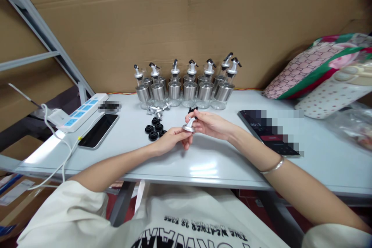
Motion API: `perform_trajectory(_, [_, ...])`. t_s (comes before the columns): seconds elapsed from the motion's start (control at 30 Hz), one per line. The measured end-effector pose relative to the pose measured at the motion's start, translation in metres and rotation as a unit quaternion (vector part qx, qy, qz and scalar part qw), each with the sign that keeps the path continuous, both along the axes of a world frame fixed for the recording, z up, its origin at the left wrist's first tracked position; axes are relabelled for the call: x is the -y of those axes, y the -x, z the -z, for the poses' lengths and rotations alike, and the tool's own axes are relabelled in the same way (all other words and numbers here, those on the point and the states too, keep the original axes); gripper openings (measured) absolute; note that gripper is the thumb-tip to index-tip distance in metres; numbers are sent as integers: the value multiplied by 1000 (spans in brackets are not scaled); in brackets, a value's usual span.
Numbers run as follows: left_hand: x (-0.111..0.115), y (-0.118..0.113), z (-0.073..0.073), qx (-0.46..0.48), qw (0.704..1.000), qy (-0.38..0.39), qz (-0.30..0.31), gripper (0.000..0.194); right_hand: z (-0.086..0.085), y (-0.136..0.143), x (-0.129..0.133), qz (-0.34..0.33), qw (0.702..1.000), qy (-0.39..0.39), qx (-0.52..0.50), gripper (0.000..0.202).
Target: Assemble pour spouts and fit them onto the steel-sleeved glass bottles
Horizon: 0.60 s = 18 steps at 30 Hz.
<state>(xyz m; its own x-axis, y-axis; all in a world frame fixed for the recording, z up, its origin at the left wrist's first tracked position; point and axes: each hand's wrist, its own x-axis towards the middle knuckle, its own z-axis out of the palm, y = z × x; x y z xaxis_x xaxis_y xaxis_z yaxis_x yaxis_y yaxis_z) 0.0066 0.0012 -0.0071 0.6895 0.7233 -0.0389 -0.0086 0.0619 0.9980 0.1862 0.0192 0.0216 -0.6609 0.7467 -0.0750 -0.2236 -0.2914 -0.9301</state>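
My left hand [173,139] pinches the wide silver base of a pourer spout [189,125] above the table. My right hand [213,124] has its thumb and fingers closed at the spout's upper part; whether a small piece is between them is hidden. Just behind these fingertips are small black parts [192,110], partly covered. Left of my hands lie several black ribbed stoppers [153,135], partly behind my left hand. Beyond them sits a little heap of silver spouts [158,111]. Glass and steel oil bottles [189,92] stand in rows behind, the front ones topped with spouts.
A phone [99,131] and a white power strip [84,111] with cables lie on the left. To the right are a larger dark phone [269,133], a dotted white tumbler [328,93] on its side, and a patterned bag [305,68]. Cardboard [162,27] walls the back.
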Motion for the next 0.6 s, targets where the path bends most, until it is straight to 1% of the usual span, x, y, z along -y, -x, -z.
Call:
perform_trajectory(0.17, [2, 0, -2, -4, 1000, -15, 5, 38, -1, 1, 2, 3, 999, -36, 8, 43])
perform_trajectory(0.33, [2, 0, 0, -5, 1000, -16, 16, 41, -1, 3, 5, -7, 999, -45, 14, 43])
perform_trajectory(0.47, [4, 0, -2, 4, 1000, -20, 7, 43, -3, 1, 5, 11, 999, -52, -1, 40])
perform_trajectory(0.6, [5, 2, -7, 11, 999, -38, 1, 44, -8, -4, 5, -21, 998, -53, -22, 34])
